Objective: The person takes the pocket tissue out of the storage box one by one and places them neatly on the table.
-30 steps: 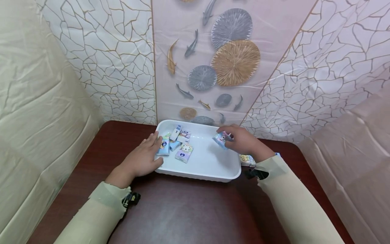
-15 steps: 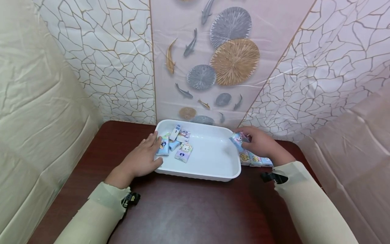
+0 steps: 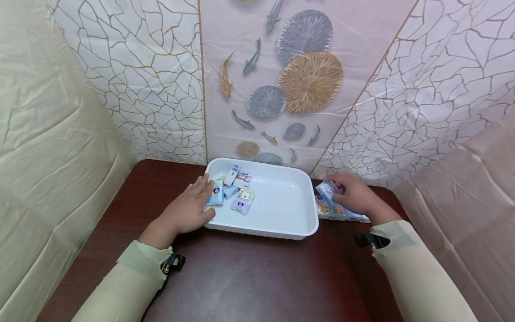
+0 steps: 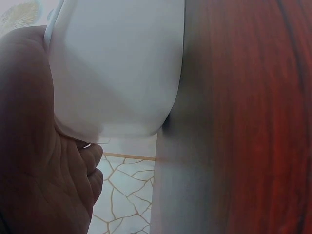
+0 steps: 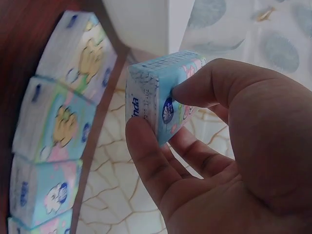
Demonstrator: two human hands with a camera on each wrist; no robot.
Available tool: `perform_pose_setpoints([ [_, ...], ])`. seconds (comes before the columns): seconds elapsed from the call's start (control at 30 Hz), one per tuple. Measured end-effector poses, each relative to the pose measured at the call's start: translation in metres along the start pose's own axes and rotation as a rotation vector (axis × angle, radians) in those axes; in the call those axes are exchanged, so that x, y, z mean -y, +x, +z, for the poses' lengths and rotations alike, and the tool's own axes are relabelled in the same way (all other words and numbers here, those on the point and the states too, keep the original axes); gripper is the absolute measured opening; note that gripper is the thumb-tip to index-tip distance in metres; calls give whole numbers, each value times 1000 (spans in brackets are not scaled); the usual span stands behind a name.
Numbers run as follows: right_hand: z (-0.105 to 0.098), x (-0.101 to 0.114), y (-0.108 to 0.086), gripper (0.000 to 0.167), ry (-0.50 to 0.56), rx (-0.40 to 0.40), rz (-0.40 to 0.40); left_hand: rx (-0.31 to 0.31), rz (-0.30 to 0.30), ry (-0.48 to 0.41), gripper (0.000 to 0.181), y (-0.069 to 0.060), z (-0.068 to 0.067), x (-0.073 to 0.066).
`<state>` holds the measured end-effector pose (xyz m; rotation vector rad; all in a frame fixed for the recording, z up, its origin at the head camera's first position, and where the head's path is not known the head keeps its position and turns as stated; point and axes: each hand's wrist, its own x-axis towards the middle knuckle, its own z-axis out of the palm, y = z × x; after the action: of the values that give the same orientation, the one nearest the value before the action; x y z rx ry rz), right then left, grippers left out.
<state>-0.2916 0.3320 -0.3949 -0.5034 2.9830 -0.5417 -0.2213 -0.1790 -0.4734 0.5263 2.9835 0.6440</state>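
Observation:
My right hand [image 3: 354, 194] pinches a small blue tissue pack [image 5: 168, 109] between thumb and fingers, just beyond the tray's right end. Below the held pack, a row of several tissue packs [image 5: 61, 124] with cartoon prints lies on the table, partly hidden by that hand in the head view. My left hand [image 3: 187, 209] rests with its fingers straight on the left rim of the white plastic tray [image 3: 281, 205]. More tissue packs [image 3: 243, 202] lie loosely in the left part of the tray, some overlapping. One blue pack [image 3: 216, 192] sits right beside the left fingers.
The tray stands near the back edge of a dark red-brown table [image 3: 257, 277]. A patterned cloth [image 3: 161, 89] with fish and round leaf shapes hangs behind it. Beige cloth [image 3: 48, 156] hangs on both sides.
The right hand has carried its tissue pack from above the tray's right part, over the rim, to above the row on the right. The left hand has stayed in place.

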Motion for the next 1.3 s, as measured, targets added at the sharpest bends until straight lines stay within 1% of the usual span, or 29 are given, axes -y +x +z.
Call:
perform_pose_setpoints([
  [0.2,0,-18,-5,52,-4,18,66,-1,-1,-2,87,0,0,-1],
  [0.37,-8,-35,-14,53,2,43,113,0,-1,2,87,0,0,-1],
  [0.47,-13,-50,-18,55,14,60,139,2,-2,-1,86,0,0,-1],
  [0.63,-16,-80,-24,53,65,80,169,5,-5,0,86,0,0,0],
  [0.73,-17,-96,-27,52,93,77,195,6,-8,-5,86,0,0,-1],
  [0.9,-19,-117,-36,52,92,72,235,4,-11,-12,86,-1,-2,-2],
  [1.0,-19,-127,-41,54,92,77,267,5,-11,-10,86,-1,-1,-2],
  [1.23,-19,-142,-50,57,195,84,324,1,-7,-10,86,0,0,-1],
  [1.3,-21,-145,-51,58,182,86,336,1,-6,-10,86,0,0,-1],
])
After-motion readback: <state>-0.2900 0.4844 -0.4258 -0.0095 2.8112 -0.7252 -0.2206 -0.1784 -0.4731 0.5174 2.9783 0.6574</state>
